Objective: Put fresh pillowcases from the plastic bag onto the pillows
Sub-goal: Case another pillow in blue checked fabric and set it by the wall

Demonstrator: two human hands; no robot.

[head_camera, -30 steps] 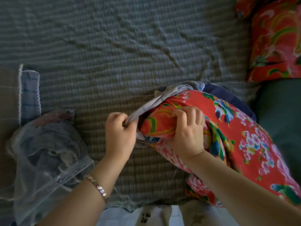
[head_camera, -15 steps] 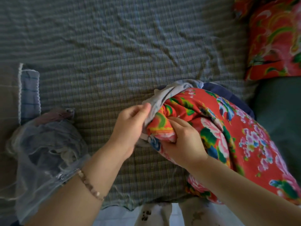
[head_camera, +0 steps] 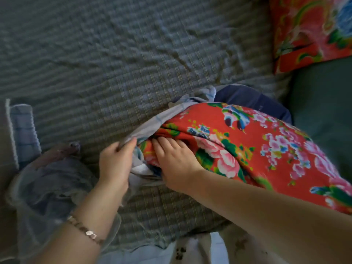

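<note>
My left grip (head_camera: 114, 162) pinched the edge of the pale pillowcase (head_camera: 150, 122) between thumb and fingers, holding its mouth up just beside the near end of the red floral pillow (head_camera: 266, 149). The pillowcase wrapped only that end of the pillow, with the rest of the red cloth bare. My right grip (head_camera: 175, 161) lay on the bunched end of the pillow, fingers fairly straight and pressed against the folds, right next to the pillowcase opening and nearly touching my left grip. The pillow lay on the checked bed sheet (head_camera: 114, 63). The plastic bag (head_camera: 47, 183) sat well to the left of the pillow, under my left forearm, with cloth inside it. A dark blue cloth (head_camera: 247, 98) showed just behind the pillow, and a second red floral pillow (head_camera: 308, 29) lay beyond it, farther up the bed.
</note>
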